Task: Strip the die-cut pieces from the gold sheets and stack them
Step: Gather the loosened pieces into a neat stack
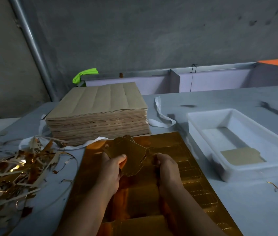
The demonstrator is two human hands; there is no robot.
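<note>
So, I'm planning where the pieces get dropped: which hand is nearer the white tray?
Right. The right hand sits between the white tray and the left hand, which grips the die-cut pieces farther left.

No legible text, label or number anywhere.

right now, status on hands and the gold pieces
Left hand grips fanned die-cut pieces; right hand pinches their right edge. Gold sheet flat beneath. Scrap strips left, white tray right, neither blocking.
</note>
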